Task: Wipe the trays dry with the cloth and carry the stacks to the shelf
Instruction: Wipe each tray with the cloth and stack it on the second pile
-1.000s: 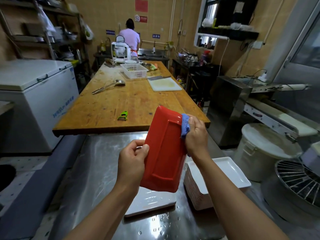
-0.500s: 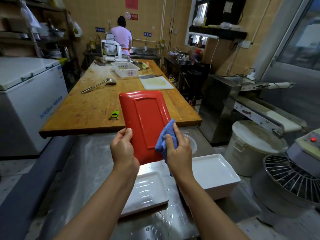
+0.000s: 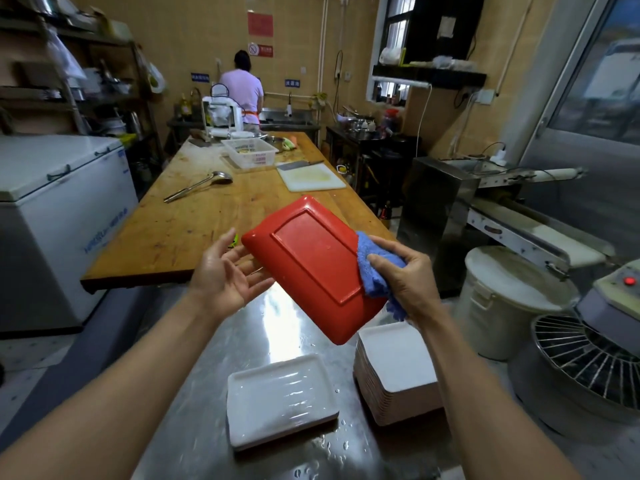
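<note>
Wet steel counter [image 3: 277, 317], glossy rectangular red tray [image 3: 311, 265], fluffy blue cloth [image 3: 375, 268]

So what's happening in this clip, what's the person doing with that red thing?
A person is drying a red tray, held underside up over a wet steel counter. The right hand pinches the tray's edge through a blue cloth. The left hand is open, fingers at the tray's other end. Below sit a wet white tray and a stack of white trays.

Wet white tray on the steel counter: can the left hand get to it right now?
Probably yes. The left hand is open, palm up, holding nothing, and the wet white tray lies uncovered below it. The red tray, gripped through the blue cloth by the right hand, hangs off to the side.
</note>
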Available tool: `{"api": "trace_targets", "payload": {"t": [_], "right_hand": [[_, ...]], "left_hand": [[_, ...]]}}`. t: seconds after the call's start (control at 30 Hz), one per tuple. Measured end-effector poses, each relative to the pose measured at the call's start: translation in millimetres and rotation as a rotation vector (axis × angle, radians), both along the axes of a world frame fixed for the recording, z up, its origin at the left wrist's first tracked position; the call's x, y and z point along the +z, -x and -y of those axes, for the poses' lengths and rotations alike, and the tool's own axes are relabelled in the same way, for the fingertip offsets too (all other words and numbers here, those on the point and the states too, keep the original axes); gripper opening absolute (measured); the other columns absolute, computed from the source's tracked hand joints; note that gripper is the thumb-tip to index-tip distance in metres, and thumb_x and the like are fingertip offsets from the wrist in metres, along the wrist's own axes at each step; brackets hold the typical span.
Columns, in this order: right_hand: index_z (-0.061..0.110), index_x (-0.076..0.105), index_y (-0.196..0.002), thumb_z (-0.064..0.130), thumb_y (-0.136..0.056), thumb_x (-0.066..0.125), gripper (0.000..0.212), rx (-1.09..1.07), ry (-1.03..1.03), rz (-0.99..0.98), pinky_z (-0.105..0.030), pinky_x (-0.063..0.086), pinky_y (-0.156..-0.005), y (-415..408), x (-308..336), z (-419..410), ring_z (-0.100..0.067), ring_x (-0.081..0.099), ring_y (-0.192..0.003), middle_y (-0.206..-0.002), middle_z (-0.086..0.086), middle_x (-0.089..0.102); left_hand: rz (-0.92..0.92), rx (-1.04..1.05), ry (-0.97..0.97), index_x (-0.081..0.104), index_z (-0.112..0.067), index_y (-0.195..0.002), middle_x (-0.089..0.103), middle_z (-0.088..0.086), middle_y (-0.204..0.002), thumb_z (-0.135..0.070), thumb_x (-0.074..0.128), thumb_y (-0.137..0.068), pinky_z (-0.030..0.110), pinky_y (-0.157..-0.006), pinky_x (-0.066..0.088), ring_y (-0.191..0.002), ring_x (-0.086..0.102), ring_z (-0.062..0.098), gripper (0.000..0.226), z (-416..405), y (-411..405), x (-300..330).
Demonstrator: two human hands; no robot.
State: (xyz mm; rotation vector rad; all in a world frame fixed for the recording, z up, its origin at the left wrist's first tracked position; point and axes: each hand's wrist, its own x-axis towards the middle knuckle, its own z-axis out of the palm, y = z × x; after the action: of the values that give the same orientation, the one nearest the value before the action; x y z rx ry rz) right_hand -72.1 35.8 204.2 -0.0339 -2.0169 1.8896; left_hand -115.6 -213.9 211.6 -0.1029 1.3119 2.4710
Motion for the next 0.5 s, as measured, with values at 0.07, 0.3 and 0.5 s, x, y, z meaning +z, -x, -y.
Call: {"api": "trace_targets", "payload": {"t": [0.07,0.3,0.5], "right_hand": [[0.019,0.067,-0.107,0.009,-0.082,0.069,0.027,0.052,-0.070,0.036,-0.030,0.058,-0.074,2,5,-5,-0.009,0.067,-0.079,-0.098,0.002,0.068],[0.020,0.070,-0.105,0.016,-0.089,0.057,0.020,0.060,-0.272,0.042,-0.012,0.049,-0.074,9,2,-2,-0.005,0.063,-0.094,-0.113,-0.003,0.066],[0.011,0.057,-0.127,0.017,-0.097,0.046,0.032,0.032,-0.521,-0.038,-0.019,0.029,-0.099,-2,-12,9,-0.004,0.038,-0.123,-0.141,0.002,0.042]], "left_hand": [[0.016,-0.075,0.051,0.069,-0.016,-0.088,0.070,0.005,-0.073,-0.057,0.041,-0.090,0.030,-0.059,0.057,-0.066,0.069,0.020,0.049,2,2,3],[0.099,0.002,-0.083,0.075,-0.015,-0.062,0.068,-0.002,-0.059,-0.039,0.046,-0.095,0.024,-0.049,0.054,-0.051,0.065,0.010,0.050,-8,2,-6],[0.221,0.198,-0.166,0.066,-0.015,-0.058,0.064,-0.004,-0.051,-0.029,0.054,-0.092,0.017,-0.043,0.051,-0.041,0.060,0.007,0.039,-12,1,-19]]}}
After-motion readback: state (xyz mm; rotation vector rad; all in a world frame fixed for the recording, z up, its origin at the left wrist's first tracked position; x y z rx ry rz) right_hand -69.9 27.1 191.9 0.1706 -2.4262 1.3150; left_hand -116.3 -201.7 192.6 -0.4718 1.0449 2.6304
